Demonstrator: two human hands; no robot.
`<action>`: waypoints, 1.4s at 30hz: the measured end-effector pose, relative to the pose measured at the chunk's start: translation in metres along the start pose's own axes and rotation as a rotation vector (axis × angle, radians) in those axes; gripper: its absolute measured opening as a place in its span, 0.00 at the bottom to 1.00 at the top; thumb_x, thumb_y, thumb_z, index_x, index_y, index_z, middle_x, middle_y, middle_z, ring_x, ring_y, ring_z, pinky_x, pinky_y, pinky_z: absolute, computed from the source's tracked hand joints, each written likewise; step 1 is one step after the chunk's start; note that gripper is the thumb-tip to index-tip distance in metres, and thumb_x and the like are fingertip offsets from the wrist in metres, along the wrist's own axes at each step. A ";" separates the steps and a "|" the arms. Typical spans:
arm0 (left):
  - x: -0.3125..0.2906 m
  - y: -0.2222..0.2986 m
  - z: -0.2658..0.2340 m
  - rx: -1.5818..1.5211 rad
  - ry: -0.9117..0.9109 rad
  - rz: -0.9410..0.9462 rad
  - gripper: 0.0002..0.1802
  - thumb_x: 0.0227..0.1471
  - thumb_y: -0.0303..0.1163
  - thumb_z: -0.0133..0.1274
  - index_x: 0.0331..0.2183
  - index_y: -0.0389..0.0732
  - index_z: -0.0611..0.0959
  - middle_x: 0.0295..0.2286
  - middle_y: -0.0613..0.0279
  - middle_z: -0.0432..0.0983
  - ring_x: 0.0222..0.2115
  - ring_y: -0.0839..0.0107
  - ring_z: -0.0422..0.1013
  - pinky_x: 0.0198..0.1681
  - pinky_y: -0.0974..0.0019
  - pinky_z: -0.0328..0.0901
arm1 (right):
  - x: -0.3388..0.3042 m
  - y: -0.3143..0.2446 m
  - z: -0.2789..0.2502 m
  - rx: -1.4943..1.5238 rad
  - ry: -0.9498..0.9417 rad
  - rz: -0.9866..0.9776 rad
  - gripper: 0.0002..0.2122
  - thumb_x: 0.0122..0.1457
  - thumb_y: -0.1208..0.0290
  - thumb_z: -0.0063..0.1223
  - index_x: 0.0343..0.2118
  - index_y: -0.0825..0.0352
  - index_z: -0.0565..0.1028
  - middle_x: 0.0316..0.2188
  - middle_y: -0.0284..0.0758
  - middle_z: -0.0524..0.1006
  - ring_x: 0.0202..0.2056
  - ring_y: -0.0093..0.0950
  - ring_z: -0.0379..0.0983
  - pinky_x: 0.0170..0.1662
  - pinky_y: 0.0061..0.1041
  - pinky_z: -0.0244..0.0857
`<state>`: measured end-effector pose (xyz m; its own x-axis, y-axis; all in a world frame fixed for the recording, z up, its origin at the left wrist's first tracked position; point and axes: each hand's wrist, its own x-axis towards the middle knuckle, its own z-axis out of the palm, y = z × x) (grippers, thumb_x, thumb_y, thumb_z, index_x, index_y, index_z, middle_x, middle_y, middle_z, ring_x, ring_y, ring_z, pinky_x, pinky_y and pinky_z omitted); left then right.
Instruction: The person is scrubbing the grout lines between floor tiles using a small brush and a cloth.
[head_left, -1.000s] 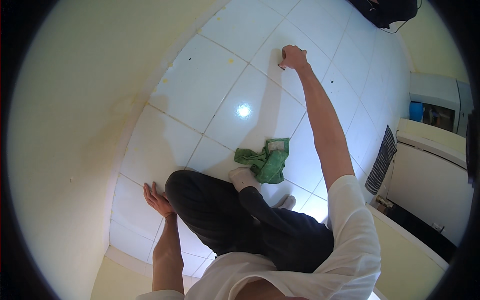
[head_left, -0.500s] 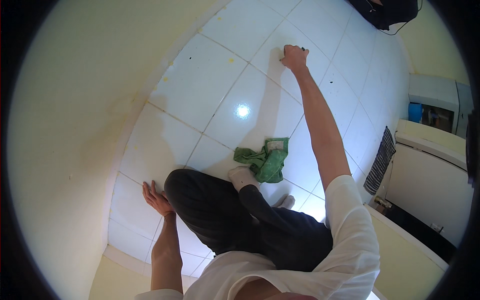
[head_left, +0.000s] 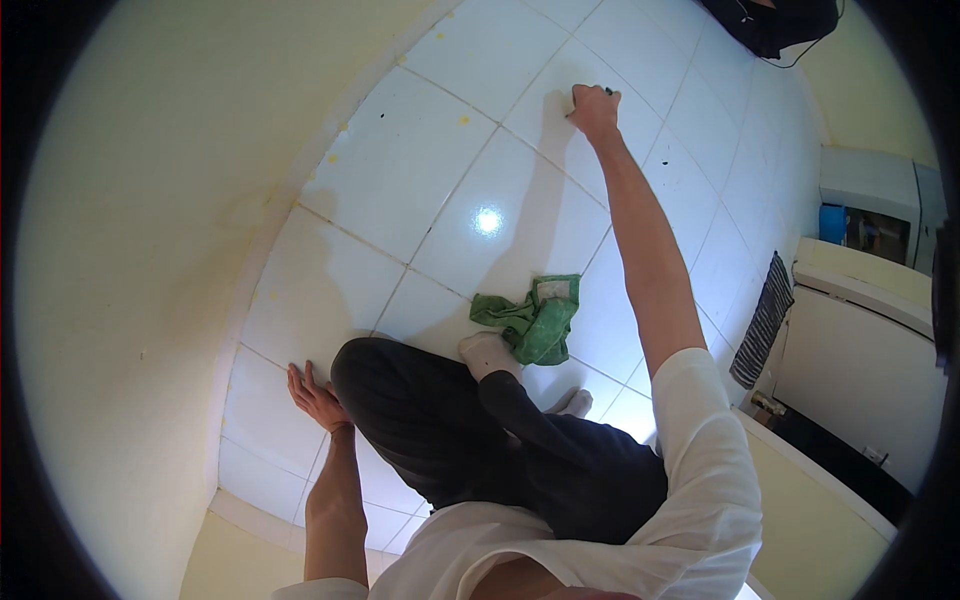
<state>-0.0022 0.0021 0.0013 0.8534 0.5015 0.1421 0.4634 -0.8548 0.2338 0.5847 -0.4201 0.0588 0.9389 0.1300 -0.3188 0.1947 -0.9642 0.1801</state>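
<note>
Only label-ish thing I can spot is a pale patch on the crumpled green cloth (head_left: 545, 328), too small to read, and the cloth's on the tiles (head_left: 400, 160) right by a socked foot (head_left: 487, 354), well apart from either hand. Right hand (head_left: 597, 110) is reached way out with fingers curled, a small dark bit (head_left: 609, 92) showing at them, can't tell what it is or if it's gripped; left hand (head_left: 318, 404) is splayed on the floor, holding nothing I can see.
</note>
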 end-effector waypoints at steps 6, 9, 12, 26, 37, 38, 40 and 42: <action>-0.001 -0.002 0.000 0.004 -0.008 -0.008 0.28 0.65 0.47 0.35 0.61 0.47 0.68 0.64 0.53 0.56 0.64 0.48 0.53 0.66 0.44 0.47 | 0.000 0.006 0.003 0.090 0.008 0.005 0.14 0.39 0.65 0.70 0.31 0.58 0.79 0.32 0.32 0.82 0.39 0.35 0.79 0.48 0.48 0.62; 0.000 0.000 -0.002 0.002 -0.013 -0.011 0.28 0.65 0.47 0.35 0.61 0.47 0.68 0.64 0.53 0.56 0.64 0.48 0.53 0.66 0.44 0.48 | -0.005 0.013 0.005 0.239 -0.030 -0.030 0.12 0.38 0.66 0.69 0.24 0.60 0.76 0.26 0.30 0.80 0.36 0.34 0.77 0.45 0.47 0.61; 0.001 0.003 0.002 -0.009 -0.011 -0.009 0.28 0.65 0.47 0.35 0.61 0.47 0.68 0.64 0.53 0.56 0.64 0.48 0.53 0.65 0.44 0.48 | 0.000 0.014 0.015 -0.038 0.248 0.020 0.11 0.39 0.65 0.69 0.25 0.60 0.77 0.26 0.31 0.79 0.37 0.34 0.77 0.45 0.46 0.62; 0.002 0.005 0.001 -0.002 -0.004 -0.004 0.28 0.65 0.46 0.35 0.61 0.46 0.69 0.64 0.52 0.56 0.64 0.48 0.53 0.65 0.43 0.48 | 0.006 -0.001 0.011 0.328 0.054 -0.063 0.13 0.35 0.68 0.70 0.24 0.63 0.77 0.29 0.38 0.82 0.36 0.38 0.79 0.40 0.40 0.70; 0.002 -0.001 -0.003 0.001 0.004 0.004 0.29 0.65 0.47 0.36 0.61 0.46 0.69 0.64 0.51 0.57 0.64 0.48 0.54 0.65 0.43 0.49 | 0.005 -0.038 0.015 0.567 0.158 -0.158 0.09 0.43 0.71 0.66 0.24 0.68 0.75 0.23 0.45 0.79 0.30 0.44 0.78 0.35 0.40 0.73; 0.002 -0.002 -0.004 -0.002 0.003 0.008 0.29 0.65 0.48 0.36 0.61 0.46 0.69 0.64 0.51 0.57 0.64 0.48 0.54 0.65 0.43 0.49 | 0.005 -0.041 0.017 0.486 0.247 -0.129 0.09 0.44 0.71 0.66 0.24 0.68 0.76 0.23 0.45 0.79 0.30 0.45 0.78 0.35 0.40 0.73; 0.001 0.004 0.003 -0.008 0.006 0.020 0.29 0.65 0.49 0.36 0.61 0.46 0.69 0.63 0.50 0.57 0.64 0.49 0.54 0.65 0.43 0.49 | 0.006 -0.029 0.029 0.293 0.425 -0.044 0.10 0.44 0.70 0.66 0.25 0.68 0.76 0.24 0.46 0.79 0.31 0.46 0.78 0.36 0.42 0.74; 0.001 0.001 0.002 -0.006 0.004 0.018 0.30 0.65 0.51 0.36 0.61 0.46 0.69 0.63 0.50 0.58 0.63 0.49 0.55 0.65 0.43 0.49 | -0.012 -0.035 0.040 0.375 0.418 0.011 0.10 0.46 0.69 0.65 0.26 0.68 0.76 0.25 0.47 0.80 0.32 0.47 0.78 0.37 0.43 0.73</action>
<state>-0.0006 0.0015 -0.0008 0.8604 0.4868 0.1506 0.4466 -0.8628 0.2371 0.5554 -0.3973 0.0191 0.9877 0.1267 0.0913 0.1419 -0.9723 -0.1860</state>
